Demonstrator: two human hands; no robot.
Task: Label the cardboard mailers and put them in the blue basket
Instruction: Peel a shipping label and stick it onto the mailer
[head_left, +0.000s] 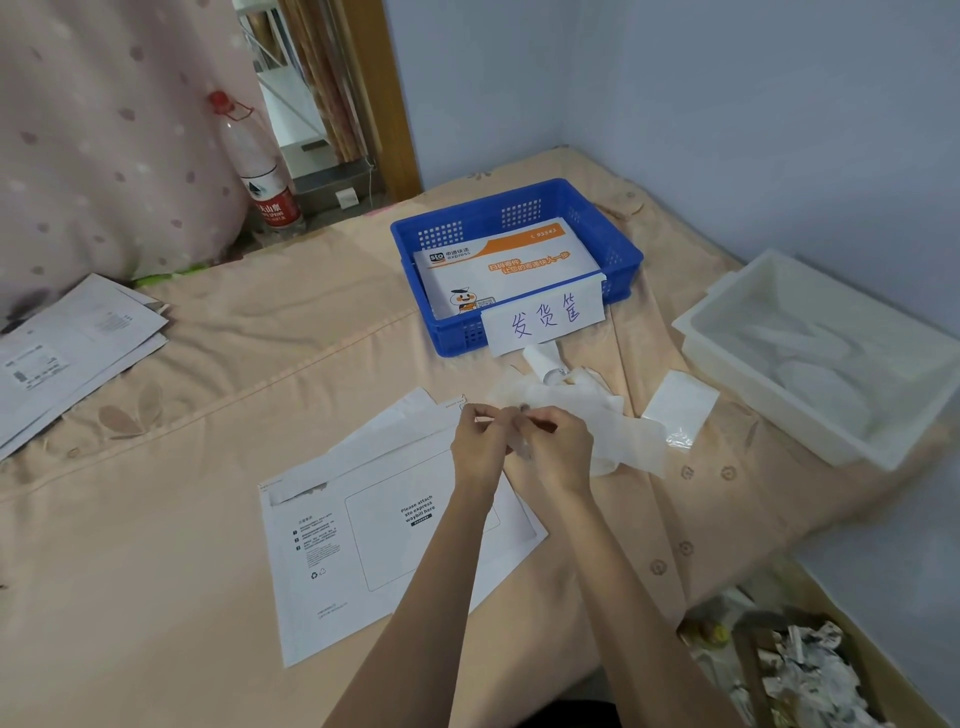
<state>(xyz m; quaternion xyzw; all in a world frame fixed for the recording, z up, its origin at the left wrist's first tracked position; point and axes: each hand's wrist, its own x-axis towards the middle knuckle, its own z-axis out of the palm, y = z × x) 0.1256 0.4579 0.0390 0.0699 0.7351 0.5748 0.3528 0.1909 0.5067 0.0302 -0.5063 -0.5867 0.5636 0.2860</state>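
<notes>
A white cardboard mailer lies flat on the bed in front of me, its printed waybill box facing up and its flap open at the far side. Above its far right corner my left hand and my right hand meet, both pinching a small white label sheet between fingertips. Farther back stands the blue basket, with an orange and white mailer lying inside and a handwritten paper sign on its front wall.
A stack of white mailers lies at the left edge. Crumpled backing paper and a small white roll sit just past my hands. A white tray stands at right, a water bottle far left, a scrap box at lower right.
</notes>
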